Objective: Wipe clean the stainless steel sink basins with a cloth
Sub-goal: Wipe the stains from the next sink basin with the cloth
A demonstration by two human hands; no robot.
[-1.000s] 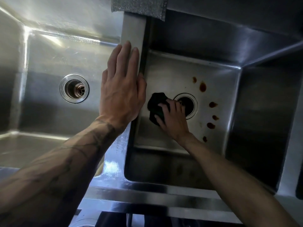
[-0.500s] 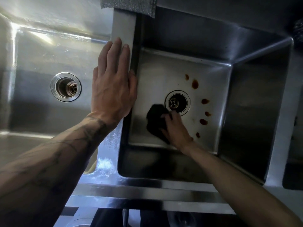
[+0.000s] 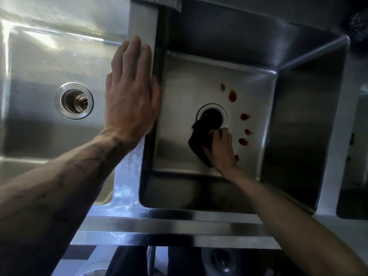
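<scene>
Two stainless steel basins lie side by side. The right basin [image 3: 179, 92] has several brown stains [image 3: 232, 96] on its floor, right of its drain [image 3: 212, 116]. My right hand [image 3: 221, 150] is down in this basin and presses a dark cloth [image 3: 200, 137] on the floor; the cloth's upper corner overlaps the drain's lower left rim. My left hand [image 3: 131, 96] lies flat, fingers straight, on the divider [image 3: 142, 24] between the basins. The left basin [image 3: 39, 56] has its own drain [image 3: 74, 100].
A grey cloth [image 3: 159, 2] hangs over the back rim above the divider. The sink's front rim [image 3: 169, 226] runs across the bottom. At the far right is the edge of a further basin [image 3: 354, 156].
My right hand slid the dark cloth from the drain's left down toward the front wall, then to the right and up onto the drain's lower left rim. My left hand stayed on the divider.
</scene>
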